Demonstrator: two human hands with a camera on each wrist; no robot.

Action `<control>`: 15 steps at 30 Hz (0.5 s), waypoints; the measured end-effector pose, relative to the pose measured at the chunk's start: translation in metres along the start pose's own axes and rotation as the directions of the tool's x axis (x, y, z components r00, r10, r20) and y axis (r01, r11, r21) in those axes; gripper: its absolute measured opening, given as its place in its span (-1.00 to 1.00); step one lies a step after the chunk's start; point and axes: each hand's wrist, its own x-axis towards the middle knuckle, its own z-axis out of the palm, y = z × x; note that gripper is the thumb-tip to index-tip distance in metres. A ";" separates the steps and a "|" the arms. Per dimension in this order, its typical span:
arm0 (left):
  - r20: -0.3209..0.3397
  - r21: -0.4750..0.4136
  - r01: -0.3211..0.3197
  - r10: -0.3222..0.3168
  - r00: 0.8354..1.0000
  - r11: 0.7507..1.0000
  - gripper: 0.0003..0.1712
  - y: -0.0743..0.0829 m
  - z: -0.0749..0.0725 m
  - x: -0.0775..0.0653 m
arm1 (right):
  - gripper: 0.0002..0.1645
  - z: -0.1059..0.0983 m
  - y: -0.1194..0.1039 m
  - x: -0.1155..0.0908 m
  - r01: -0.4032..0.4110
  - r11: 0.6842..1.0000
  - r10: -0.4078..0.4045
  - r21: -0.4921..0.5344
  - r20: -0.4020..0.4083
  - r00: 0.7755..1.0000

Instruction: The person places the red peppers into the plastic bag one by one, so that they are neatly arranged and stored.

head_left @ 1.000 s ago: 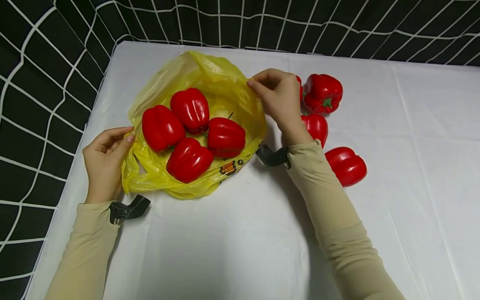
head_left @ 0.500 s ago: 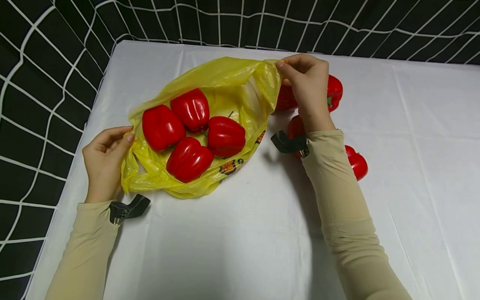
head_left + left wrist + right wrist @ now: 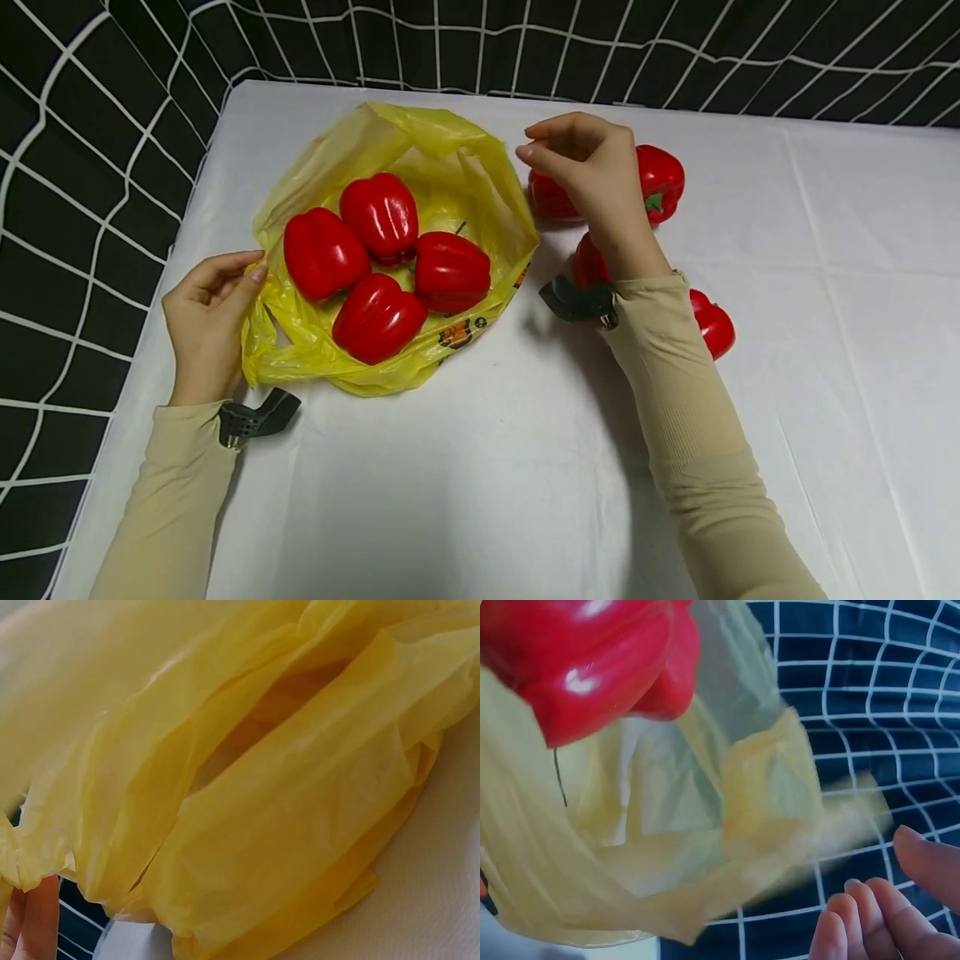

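A yellow plastic bag (image 3: 495,192) lies with its mouth spread wide, several red bell peppers (image 3: 378,218) resting inside. At its left edge my left hand (image 3: 204,325) pinches the rim between thumb and fingers. My right hand (image 3: 603,187) hovers just off the bag's right rim, holding nothing, with thumb and index finger apart. In the right wrist view its fingers (image 3: 877,919) are separate from the blurred bag edge (image 3: 652,870), and a pepper (image 3: 592,667) shows above. Folds of the bag (image 3: 292,825) fill the left wrist view, with fingers (image 3: 37,922) at the lower left.
More red peppers lie right of the bag: one (image 3: 666,179) with a green stem end, one (image 3: 551,200) behind the right hand, and others (image 3: 714,325) partly covered by the sleeve. White cloth (image 3: 465,467) covers the table. Dark panels with white netting (image 3: 675,58) border it.
My right hand drew the bag's right rim outward, then let go. The rim has sprung back left, and the hand has shifted slightly left. My left hand keeps its place.
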 end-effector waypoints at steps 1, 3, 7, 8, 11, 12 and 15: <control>0.000 -0.002 0.000 0.000 1.000 1.000 -0.84 0.000 0.000 0.000 | -0.66 0.000 -0.001 -0.002 0.001 1.000 -0.001 -0.008 0.008 1.000; 0.001 -0.009 -0.001 0.001 1.000 1.000 -0.83 0.000 0.000 0.000 | -0.66 -0.001 -0.003 -0.005 0.002 1.000 -0.001 -0.016 0.025 1.000; 0.000 -0.011 0.002 -0.002 1.000 1.000 -0.83 -0.001 0.000 0.000 | -0.68 -0.006 -0.007 -0.014 0.008 1.000 -0.007 -0.023 0.047 0.999; 0.000 -0.011 0.001 -0.001 1.000 1.000 -0.83 -0.001 0.000 0.000 | -0.69 -0.008 -0.008 -0.017 0.011 1.000 -0.010 -0.025 0.050 0.999; -0.002 -0.005 0.003 -0.003 1.000 1.000 -0.83 -0.001 0.000 0.000 | -0.69 -0.015 -0.009 -0.025 0.021 0.999 -0.019 -0.031 0.053 0.998; -0.002 -0.004 0.004 -0.004 1.000 1.000 -0.83 -0.001 0.000 0.000 | -0.70 -0.019 -0.009 -0.027 0.027 0.999 -0.025 -0.035 0.053 0.998; -0.004 -0.006 0.007 -0.007 1.000 1.000 -0.83 -0.002 0.000 0.000 | -0.71 -0.030 -0.009 -0.036 0.036 0.999 -0.034 -0.039 0.045 0.998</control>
